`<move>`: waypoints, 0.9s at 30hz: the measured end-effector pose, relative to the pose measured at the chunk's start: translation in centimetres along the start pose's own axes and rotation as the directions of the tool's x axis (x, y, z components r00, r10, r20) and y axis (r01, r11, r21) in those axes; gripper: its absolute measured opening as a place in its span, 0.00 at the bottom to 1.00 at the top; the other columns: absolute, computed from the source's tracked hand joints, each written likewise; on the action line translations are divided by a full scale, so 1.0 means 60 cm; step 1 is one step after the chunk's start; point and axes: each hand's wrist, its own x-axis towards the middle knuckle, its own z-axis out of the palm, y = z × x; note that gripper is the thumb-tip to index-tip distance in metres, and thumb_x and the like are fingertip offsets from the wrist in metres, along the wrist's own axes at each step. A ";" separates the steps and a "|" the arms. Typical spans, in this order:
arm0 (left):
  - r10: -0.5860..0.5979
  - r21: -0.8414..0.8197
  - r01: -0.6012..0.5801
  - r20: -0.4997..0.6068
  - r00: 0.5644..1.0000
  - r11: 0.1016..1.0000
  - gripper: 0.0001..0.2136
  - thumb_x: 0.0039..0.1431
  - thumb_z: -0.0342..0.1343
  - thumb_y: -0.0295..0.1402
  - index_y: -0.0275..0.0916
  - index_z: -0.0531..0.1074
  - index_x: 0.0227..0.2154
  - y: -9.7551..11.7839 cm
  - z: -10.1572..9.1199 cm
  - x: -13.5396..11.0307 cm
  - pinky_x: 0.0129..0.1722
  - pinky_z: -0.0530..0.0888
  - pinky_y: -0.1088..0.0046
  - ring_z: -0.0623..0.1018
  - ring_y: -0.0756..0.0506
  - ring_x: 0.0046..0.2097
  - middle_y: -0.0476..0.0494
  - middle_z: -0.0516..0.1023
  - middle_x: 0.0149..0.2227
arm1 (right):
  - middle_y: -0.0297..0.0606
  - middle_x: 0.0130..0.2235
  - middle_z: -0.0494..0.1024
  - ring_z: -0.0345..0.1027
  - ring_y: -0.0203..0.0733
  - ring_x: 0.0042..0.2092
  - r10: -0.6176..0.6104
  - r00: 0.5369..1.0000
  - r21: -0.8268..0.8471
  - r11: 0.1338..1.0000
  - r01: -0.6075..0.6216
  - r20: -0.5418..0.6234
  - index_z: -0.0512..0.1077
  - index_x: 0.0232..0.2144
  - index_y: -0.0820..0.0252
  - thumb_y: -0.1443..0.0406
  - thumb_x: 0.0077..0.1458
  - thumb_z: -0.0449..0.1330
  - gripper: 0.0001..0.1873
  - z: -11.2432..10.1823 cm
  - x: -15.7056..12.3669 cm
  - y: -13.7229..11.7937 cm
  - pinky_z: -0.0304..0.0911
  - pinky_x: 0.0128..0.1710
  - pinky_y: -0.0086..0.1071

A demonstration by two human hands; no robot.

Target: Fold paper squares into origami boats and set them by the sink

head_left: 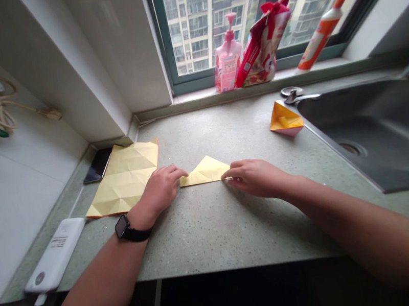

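A folded yellow sheet of paper [207,171], with a peaked top and a straight lower edge, lies on the counter in front of me. My left hand [163,184], below a black wrist watch [123,227], has its fingers closed on the paper's left corner. At the right corner, my right hand [253,177] pinches the paper between thumb and fingers. The fingertips hide both ends. Beside my left hand rests a larger creased yellow sheet [125,176] with an orange underside. An orange folded paper box [285,120] stands farther back on the right.
A steel sink [392,139] is set into the counter [217,233] at right. A dark phone [98,165] and a white power bank [57,254] with a cable lie at left. On the sill stand a pink pump bottle [228,61], a red bag [265,45] and an orange-white bottle [321,36].
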 end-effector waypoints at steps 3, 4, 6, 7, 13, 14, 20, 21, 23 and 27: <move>0.027 -0.011 -0.027 -0.002 1.000 1.000 0.12 0.69 0.57 0.21 0.40 0.84 0.45 -0.004 0.000 0.004 0.50 0.77 0.59 0.81 0.39 0.46 0.42 0.86 0.45 | 0.42 0.48 0.84 0.79 0.49 0.47 -0.012 0.999 -0.012 1.000 0.012 -0.038 0.84 0.52 0.49 0.63 0.70 0.61 0.14 0.000 0.001 0.003 0.71 0.42 0.38; 0.038 -0.015 -0.038 -0.002 0.999 0.999 0.11 0.68 0.58 0.22 0.41 0.84 0.43 -0.005 0.000 0.005 0.50 0.76 0.59 0.81 0.39 0.46 0.42 0.86 0.44 | 0.43 0.50 0.84 0.79 0.51 0.49 -0.019 0.998 -0.015 1.000 0.018 -0.055 0.83 0.55 0.49 0.63 0.70 0.62 0.16 0.001 0.002 0.004 0.72 0.45 0.40; 0.054 -0.017 -0.054 -0.002 0.999 0.998 0.09 0.67 0.61 0.22 0.41 0.84 0.41 -0.005 0.000 0.005 0.50 0.76 0.59 0.81 0.40 0.45 0.43 0.86 0.43 | 0.46 0.55 0.83 0.79 0.53 0.53 -0.031 0.995 -0.019 0.999 0.029 -0.093 0.81 0.59 0.51 0.64 0.70 0.62 0.19 0.003 0.003 0.007 0.74 0.52 0.44; 0.057 -0.014 -0.057 -0.003 0.998 0.998 0.08 0.67 0.62 0.23 0.41 0.84 0.40 -0.004 -0.001 0.005 0.49 0.75 0.60 0.80 0.40 0.44 0.43 0.86 0.42 | 0.46 0.56 0.83 0.78 0.54 0.54 -0.034 0.993 -0.019 0.999 0.032 -0.111 0.80 0.61 0.52 0.64 0.69 0.62 0.20 0.004 0.003 0.008 0.74 0.54 0.46; 0.052 0.000 -0.052 -0.066 0.996 0.999 0.05 0.66 0.64 0.26 0.41 0.81 0.35 0.010 -0.003 0.003 0.50 0.75 0.59 0.79 0.40 0.47 0.42 0.82 0.45 | 0.48 0.58 0.82 0.78 0.55 0.56 -0.056 0.981 -0.005 0.998 0.056 -0.186 0.78 0.63 0.55 0.64 0.71 0.61 0.21 0.009 0.003 0.010 0.75 0.56 0.50; 0.062 -0.004 -0.062 -0.075 0.995 0.998 0.04 0.66 0.64 0.27 0.41 0.81 0.34 0.015 -0.002 0.004 0.51 0.75 0.59 0.79 0.40 0.47 0.42 0.81 0.45 | 0.48 0.58 0.82 0.78 0.54 0.55 -0.060 0.979 -0.001 0.998 0.062 -0.195 0.78 0.63 0.54 0.64 0.71 0.62 0.20 0.009 0.003 0.009 0.75 0.56 0.50; 0.153 -0.069 -0.159 -0.093 0.984 0.985 0.08 0.70 0.65 0.34 0.40 0.78 0.33 0.057 0.017 0.012 0.52 0.75 0.59 0.78 0.40 0.48 0.41 0.81 0.45 | 0.45 0.53 0.83 0.77 0.52 0.52 -0.139 0.960 0.067 0.985 0.160 -0.241 0.81 0.57 0.50 0.59 0.71 0.63 0.16 0.012 0.003 -0.008 0.74 0.54 0.47; 0.169 -0.077 -0.176 -0.089 0.982 0.981 0.08 0.71 0.65 0.35 0.40 0.78 0.34 0.065 0.022 0.013 0.51 0.75 0.59 0.78 0.40 0.47 0.41 0.81 0.45 | 0.44 0.52 0.83 0.77 0.51 0.51 -0.162 0.956 0.077 0.980 0.185 -0.245 0.82 0.55 0.50 0.59 0.70 0.64 0.14 0.014 0.004 -0.011 0.73 0.53 0.47; 0.192 -0.089 -0.200 -0.086 0.978 0.976 0.07 0.72 0.63 0.35 0.40 0.78 0.37 0.078 0.031 0.015 0.49 0.74 0.61 0.78 0.41 0.46 0.41 0.81 0.44 | 0.43 0.49 0.83 0.76 0.50 0.49 -0.200 0.949 0.087 0.970 0.227 -0.244 0.83 0.51 0.51 0.60 0.68 0.66 0.11 0.020 0.005 -0.019 0.73 0.51 0.45; 0.233 -0.109 -0.239 -0.066 0.970 0.965 0.08 0.76 0.58 0.35 0.39 0.78 0.40 0.090 0.042 0.017 0.45 0.74 0.64 0.78 0.42 0.43 0.41 0.81 0.43 | 0.42 0.46 0.82 0.75 0.48 0.46 -0.233 0.948 0.094 0.962 0.258 -0.217 0.83 0.43 0.52 0.64 0.68 0.65 0.06 0.031 0.011 -0.027 0.71 0.48 0.42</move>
